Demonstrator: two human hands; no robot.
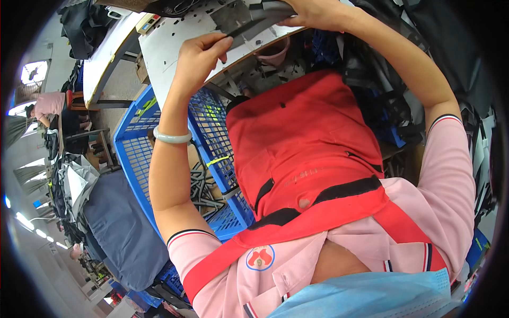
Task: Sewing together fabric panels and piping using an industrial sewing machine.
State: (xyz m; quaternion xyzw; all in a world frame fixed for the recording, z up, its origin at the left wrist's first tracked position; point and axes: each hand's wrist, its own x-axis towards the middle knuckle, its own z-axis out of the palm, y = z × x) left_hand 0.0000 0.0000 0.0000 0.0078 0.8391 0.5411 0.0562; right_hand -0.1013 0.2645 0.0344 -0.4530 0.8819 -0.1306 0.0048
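A dark grey and black strip of material stretches between my two hands over the white worktable. My left hand pinches its near-left end between thumb and fingers. At the opposite end my right hand has its fingers closed on the strip, and the picture's upper edge cuts off part of that hand. A pale bangle circles my left forearm. Small black scraps lie scattered on the tabletop around the strip.
Left of my lap stands a blue plastic basket with black and grey strips inside. A pink bin sits under the table edge. Dark cloth lies at left; dark material hangs at right. Another person works far left.
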